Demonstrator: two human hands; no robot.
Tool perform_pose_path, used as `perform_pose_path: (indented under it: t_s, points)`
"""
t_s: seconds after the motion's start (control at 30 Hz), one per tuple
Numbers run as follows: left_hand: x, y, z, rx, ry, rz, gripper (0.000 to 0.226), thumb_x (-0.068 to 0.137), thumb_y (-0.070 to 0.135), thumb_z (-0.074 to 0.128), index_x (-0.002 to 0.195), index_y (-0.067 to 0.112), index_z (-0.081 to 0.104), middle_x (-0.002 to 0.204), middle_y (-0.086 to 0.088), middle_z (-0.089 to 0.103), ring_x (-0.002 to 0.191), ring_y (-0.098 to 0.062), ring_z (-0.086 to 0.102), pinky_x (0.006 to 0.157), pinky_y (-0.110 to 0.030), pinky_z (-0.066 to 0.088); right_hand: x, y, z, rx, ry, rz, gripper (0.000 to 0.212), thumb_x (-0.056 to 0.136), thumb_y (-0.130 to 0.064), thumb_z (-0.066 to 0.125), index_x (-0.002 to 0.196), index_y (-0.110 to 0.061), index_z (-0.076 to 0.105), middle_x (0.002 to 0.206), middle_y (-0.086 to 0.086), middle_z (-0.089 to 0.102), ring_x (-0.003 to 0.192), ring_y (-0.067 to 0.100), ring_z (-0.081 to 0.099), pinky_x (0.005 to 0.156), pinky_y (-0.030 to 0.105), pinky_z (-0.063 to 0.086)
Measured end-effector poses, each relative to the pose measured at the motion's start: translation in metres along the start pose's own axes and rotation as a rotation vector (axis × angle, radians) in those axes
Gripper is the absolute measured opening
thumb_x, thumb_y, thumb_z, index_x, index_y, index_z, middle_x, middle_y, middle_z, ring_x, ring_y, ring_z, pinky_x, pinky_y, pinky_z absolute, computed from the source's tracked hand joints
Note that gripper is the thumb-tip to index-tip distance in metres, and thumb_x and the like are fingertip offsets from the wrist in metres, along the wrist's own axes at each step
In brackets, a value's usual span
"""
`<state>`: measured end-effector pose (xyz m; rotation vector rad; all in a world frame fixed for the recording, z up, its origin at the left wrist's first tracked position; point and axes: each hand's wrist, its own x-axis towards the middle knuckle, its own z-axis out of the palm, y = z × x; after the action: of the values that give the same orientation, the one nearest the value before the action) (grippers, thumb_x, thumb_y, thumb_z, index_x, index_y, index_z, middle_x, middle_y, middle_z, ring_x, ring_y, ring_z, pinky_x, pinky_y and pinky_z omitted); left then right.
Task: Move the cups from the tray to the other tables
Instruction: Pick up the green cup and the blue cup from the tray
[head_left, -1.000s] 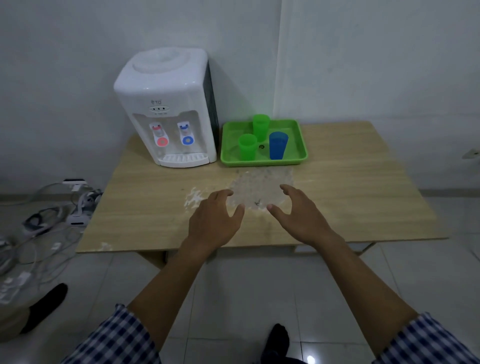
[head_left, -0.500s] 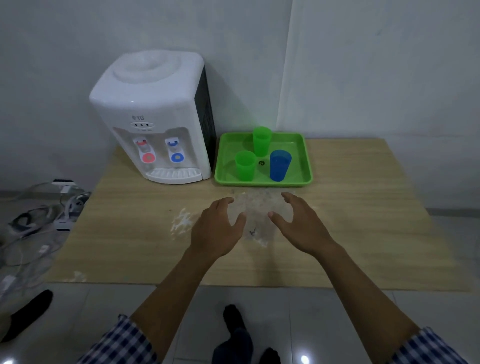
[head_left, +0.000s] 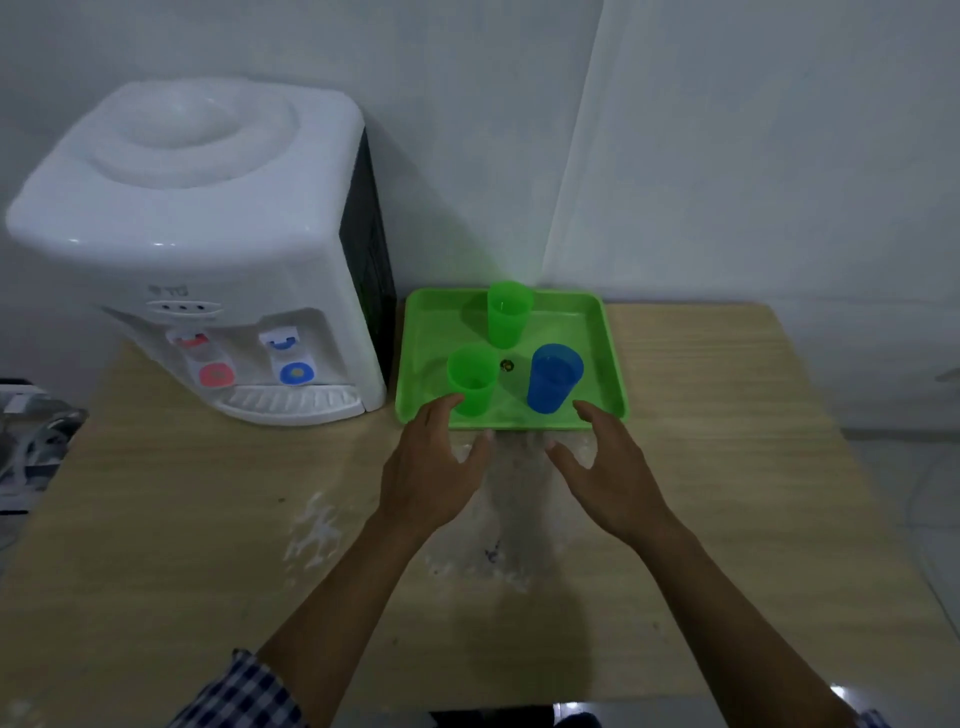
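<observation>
Both hands are out over the worktop (head_left: 727, 519), reaching toward the green tray (head_left: 613, 364) that sits at the back edge, just beside the white water dispenser (head_left: 197, 249). All three cups stand upright inside the tray: a green cup at the back (head_left: 509, 314), a second green cup at the front left (head_left: 471, 380), and a blue cup at the front right (head_left: 554, 378). None has left the tray yet, so the job looks barely begun.

The left hand (head_left: 434, 467) has its fingers spread wide and empty, the tips right at the tray's near rim, just short of the front green cup. The right hand (head_left: 605, 470) is likewise spread wide and holds nothing, its fingertips close to the base of the blue cup.

To do this reach well, I'd say each hand should go over the rim and wrap its own cup around the middle of the wall, not the lip, since the blue one seems to hold liquid and could slop. Lift straight up to clear the rim before swinging away, and mind that the left hand does not knock the back cup.

As for writing: there is a small dark mark on the dispenser's front above three indicator dots, too blurred to read. The red tap (head_left: 215, 374) and blue tap (head_left: 296, 371) carry no legible text. A tiny round emblem at the tray's centre (head_left: 507, 365) cannot be made out.
</observation>
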<state>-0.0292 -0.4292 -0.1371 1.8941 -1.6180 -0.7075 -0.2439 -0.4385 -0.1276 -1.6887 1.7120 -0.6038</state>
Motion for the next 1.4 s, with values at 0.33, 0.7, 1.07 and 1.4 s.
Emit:
perform_pose_path:
  t_s: [0.33, 0.7, 1.07, 1.4]
  points:
    - [0.094, -0.021, 0.059, -0.065, 0.196, 0.080, 0.072, 0.083, 0.048, 0.073, 0.143, 0.020, 0.046, 0.151, 0.002, 0.044, 0.141, -0.014, 0.039, 0.114, -0.023, 0.030, 0.101, 0.037, 0.031, 0.078, 0.208, -0.032, 0.076, 0.085, -0.046, 0.074, 0.148, -0.020, 0.040, 0.149, -0.003, 0.040, 0.137, 0.010, 0.039, 0.104, 0.019, 0.031]
    - [0.134, -0.026, 0.092, -0.087, 0.235, 0.072, 0.069, 0.077, 0.046, 0.080, 0.136, 0.024, 0.052, 0.136, 0.009, 0.057, 0.127, -0.010, 0.052, 0.103, -0.023, 0.043, 0.152, 0.055, 0.059, 0.193, 0.250, -0.054, 0.085, 0.071, -0.047, 0.086, 0.143, -0.025, 0.048, 0.134, -0.010, 0.048, 0.111, -0.010, 0.043, 0.091, -0.006, 0.027]
    - [0.135, -0.031, 0.095, -0.189, 0.337, 0.031, 0.071, 0.067, 0.035, 0.091, 0.128, 0.018, 0.059, 0.123, 0.013, 0.056, 0.117, 0.000, 0.051, 0.100, -0.002, 0.033, 0.157, 0.057, 0.072, 0.263, 0.323, -0.057, 0.088, 0.063, -0.046, 0.091, 0.138, -0.023, 0.052, 0.129, -0.010, 0.055, 0.112, -0.003, 0.052, 0.090, -0.001, 0.037]
    - [0.135, -0.038, 0.096, -0.306, 0.298, 0.015, 0.070, 0.064, 0.033, 0.093, 0.125, 0.020, 0.061, 0.122, 0.015, 0.061, 0.117, 0.013, 0.051, 0.100, -0.008, 0.038, 0.158, 0.059, 0.077, 0.300, 0.338, -0.040, 0.091, 0.063, -0.049, 0.089, 0.141, -0.024, 0.050, 0.129, -0.014, 0.054, 0.116, -0.012, 0.048, 0.092, 0.003, 0.039]
